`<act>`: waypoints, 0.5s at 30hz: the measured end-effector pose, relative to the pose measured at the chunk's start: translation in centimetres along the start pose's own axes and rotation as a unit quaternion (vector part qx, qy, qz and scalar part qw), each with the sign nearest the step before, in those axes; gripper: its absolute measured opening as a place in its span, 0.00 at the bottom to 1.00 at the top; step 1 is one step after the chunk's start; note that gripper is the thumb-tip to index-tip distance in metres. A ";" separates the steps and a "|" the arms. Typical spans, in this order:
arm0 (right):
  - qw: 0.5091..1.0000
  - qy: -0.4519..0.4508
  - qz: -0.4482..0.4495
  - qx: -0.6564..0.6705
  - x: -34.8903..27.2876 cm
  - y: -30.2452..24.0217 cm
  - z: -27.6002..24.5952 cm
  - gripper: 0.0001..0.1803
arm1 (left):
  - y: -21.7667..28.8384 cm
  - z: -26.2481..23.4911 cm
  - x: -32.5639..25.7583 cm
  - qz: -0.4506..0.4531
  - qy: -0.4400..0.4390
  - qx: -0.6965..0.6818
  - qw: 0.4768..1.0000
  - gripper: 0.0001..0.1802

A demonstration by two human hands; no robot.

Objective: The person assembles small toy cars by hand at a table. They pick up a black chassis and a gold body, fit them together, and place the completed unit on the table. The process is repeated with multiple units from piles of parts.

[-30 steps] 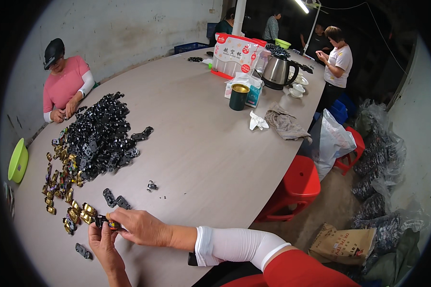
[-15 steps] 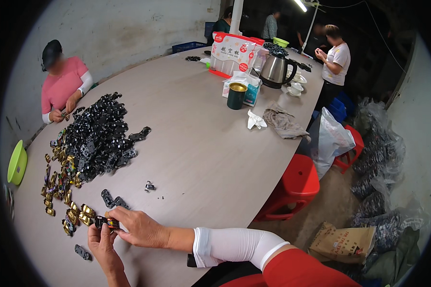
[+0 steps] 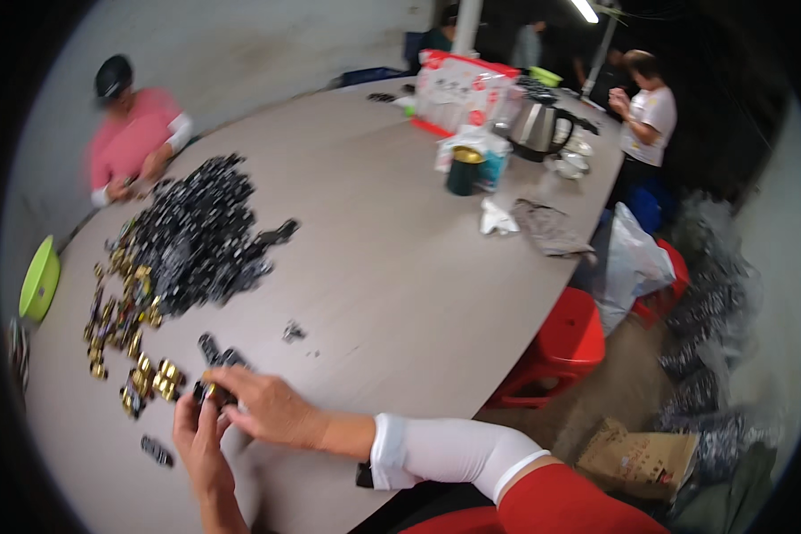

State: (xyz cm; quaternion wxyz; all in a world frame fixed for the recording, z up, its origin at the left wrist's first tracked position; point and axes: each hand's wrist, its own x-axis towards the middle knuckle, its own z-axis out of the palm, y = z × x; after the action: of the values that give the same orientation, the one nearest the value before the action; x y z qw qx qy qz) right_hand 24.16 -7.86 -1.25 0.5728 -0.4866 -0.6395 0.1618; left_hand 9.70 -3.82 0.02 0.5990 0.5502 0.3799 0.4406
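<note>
Small black-and-gold part [image 3: 206, 392] sits pinched between both hands near the desk's [image 3: 400, 267] front edge. Left hand [image 3: 198, 436] and right hand [image 3: 271, 409] close their fingers [image 3: 231, 381] around it. Gold pieces [image 3: 156, 378] lie just beside them; a black parts heap [image 3: 200, 236] lies farther back.

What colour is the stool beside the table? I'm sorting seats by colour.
Red: the stool shows best in the head view.

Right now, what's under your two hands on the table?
Both hands, left hand and right hand, pinch a small black and gold part over the bare table. Whatever lies beneath the palms is covered.
</note>
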 end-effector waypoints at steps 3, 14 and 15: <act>0.999 0.000 0.013 0.035 0.2 0.3 0.1 0.25 | 0.4 -0.1 0.1 -0.012 -0.009 0.024 1.000 0.17; 0.995 -0.012 0.099 0.019 0.4 -0.5 0.1 0.21 | -1.1 -0.6 0.3 -0.005 -0.044 -0.048 0.998 0.14; 0.995 -0.010 0.100 0.020 0.4 -0.5 0.1 0.20 | -1.1 -0.6 0.3 -0.007 -0.047 -0.049 0.998 0.14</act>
State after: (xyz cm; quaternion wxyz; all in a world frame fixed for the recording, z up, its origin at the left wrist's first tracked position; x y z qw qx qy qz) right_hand 23.89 -7.77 -0.69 0.5569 -0.5347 -0.5900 0.2362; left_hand 9.39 -3.39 -1.15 0.6458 0.5377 0.3327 0.4280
